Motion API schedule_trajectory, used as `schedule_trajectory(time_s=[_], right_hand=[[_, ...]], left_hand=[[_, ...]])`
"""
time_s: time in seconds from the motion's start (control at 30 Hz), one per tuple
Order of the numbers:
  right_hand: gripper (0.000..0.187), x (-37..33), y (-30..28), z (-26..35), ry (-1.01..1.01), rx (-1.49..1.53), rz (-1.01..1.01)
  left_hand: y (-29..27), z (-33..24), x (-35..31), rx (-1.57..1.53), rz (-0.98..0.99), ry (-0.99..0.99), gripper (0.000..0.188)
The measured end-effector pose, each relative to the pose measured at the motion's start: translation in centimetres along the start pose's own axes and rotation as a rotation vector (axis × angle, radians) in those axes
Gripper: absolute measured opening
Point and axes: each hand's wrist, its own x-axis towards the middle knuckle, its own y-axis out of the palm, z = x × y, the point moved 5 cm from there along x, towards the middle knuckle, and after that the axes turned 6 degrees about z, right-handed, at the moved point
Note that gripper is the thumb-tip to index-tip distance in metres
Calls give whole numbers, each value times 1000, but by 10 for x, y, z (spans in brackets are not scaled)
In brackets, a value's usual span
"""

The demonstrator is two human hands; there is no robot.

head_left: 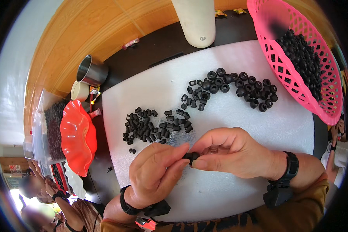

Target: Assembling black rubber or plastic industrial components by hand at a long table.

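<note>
My left hand (pixel 155 170) and my right hand (pixel 236 154) meet over the near middle of the white foam sheet (pixel 228 197). Both pinch a small black plastic part (pixel 191 156) between thumb and fingertips; fingers cover much of it. Just beyond my left hand lies a loose pile of small black barrel-shaped plugs (pixel 143 127). Farther right, round black hollow balls (pixel 224 88) form a group, holes showing on many. A few slotted black pieces (pixel 193 92) rest beside those balls.
A pink lattice basket (pixel 294 81) full of black balls stands far right. At left are a red wavy bowl (pixel 79 135), a steel cup (pixel 92 71) and a clear bin (pixel 42 131) of dark parts. A white cylindrical object (pixel 197 23) stands behind. Other people sit lower left.
</note>
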Motion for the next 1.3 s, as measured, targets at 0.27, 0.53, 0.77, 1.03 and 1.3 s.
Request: schedule_trajectory(time_s=[0.27,0.53,0.77,1.03,1.3], right_hand=[[17,1,-1,-1,5,-3,-5],[17,0,2,-1,12,15,-12],[16,-2,-1,2,-8,-258,-70],[18,-3,2,2,54,-225,-72],[14,-3,4,-2,-44,-38,-72]], left_hand=[[4,-2,-3,50,-12,46,34],[3,-6,-7,93,-1,27,38],[6,-2,-9,127,31,25,40],[9,-5,-11,188,58,84,43],[12,-12,-8,265,34,101,44]])
